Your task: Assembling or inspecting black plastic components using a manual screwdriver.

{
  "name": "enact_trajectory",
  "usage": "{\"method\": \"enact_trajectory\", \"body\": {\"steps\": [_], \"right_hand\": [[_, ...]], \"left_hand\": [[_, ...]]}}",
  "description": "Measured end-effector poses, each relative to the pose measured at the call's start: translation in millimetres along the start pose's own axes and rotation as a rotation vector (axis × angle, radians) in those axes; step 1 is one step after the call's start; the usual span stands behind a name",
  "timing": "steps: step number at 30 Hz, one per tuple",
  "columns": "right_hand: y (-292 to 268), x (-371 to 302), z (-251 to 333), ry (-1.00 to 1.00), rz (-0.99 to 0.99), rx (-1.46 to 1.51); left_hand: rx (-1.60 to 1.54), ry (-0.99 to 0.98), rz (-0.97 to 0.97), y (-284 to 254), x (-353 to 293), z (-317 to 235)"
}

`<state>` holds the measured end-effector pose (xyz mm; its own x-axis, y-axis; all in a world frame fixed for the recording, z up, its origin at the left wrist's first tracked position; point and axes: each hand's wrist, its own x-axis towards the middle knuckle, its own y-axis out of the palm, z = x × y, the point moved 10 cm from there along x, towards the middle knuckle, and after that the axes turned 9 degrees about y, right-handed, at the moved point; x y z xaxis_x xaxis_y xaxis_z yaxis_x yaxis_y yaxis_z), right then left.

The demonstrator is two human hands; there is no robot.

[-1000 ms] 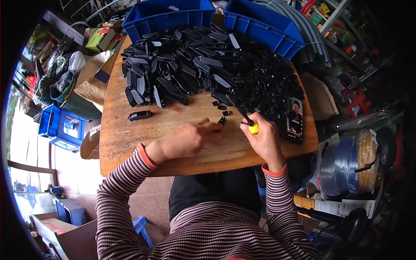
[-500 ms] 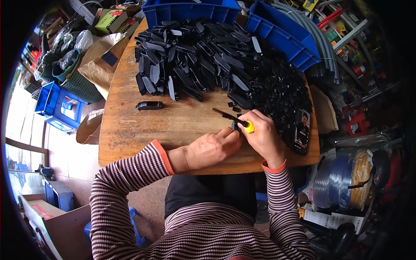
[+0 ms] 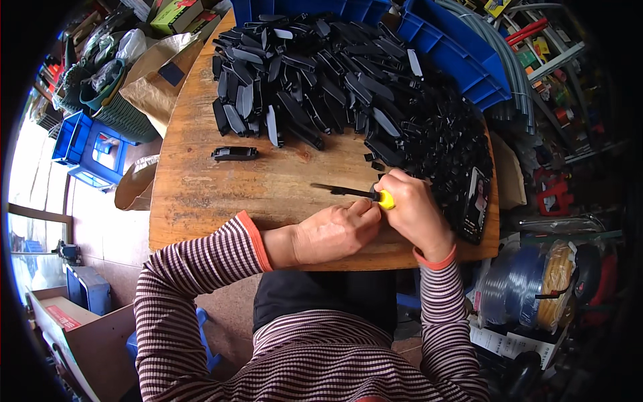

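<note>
Near the table's front edge, my right hand (image 3: 416, 209) is closed round a yellow-handled tool (image 3: 386, 199) with a long, thin dark blade. That blade points left across the wood, above my left fingers. My left hand (image 3: 335, 234) is closed right beside the handle, its fingertips pinched together; what they hold is hidden. Beyond both hands lies a big heap of long black plastic parts (image 3: 295, 80), which runs into smaller black pieces (image 3: 445, 134) on the right. One black plastic piece (image 3: 234, 153) lies apart at the left.
The wooden table (image 3: 194, 201) has a phone (image 3: 475, 204) at its right edge. Blue bins (image 3: 462, 53) stand behind the heap. Brown paper bags (image 3: 151, 87) and a blue crate (image 3: 97, 157) are at the left; coiled tubing (image 3: 522, 281) sits at the right.
The tool's blade has swung nearer to level, its tip moving left and down. Both hands have shifted slightly right in the picture, and the whole view has moved a little.
</note>
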<state>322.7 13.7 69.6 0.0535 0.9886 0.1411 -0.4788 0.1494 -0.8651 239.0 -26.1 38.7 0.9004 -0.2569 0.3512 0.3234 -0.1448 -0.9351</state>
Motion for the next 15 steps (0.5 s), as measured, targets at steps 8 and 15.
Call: {"method": "enact_trajectory", "body": {"steps": [8, 15], "right_hand": [[-69.2, 2.7, -6.9, -0.015, -0.397, 0.731], [-39.3, 7.4, -31.2, 0.12, -0.491, 1.001]], "left_hand": [[0.017, -0.011, 0.066, -0.1, -2.4, -2.7], [0.001, -0.031, 0.003, -0.7, -2.1, 0.4]]}}
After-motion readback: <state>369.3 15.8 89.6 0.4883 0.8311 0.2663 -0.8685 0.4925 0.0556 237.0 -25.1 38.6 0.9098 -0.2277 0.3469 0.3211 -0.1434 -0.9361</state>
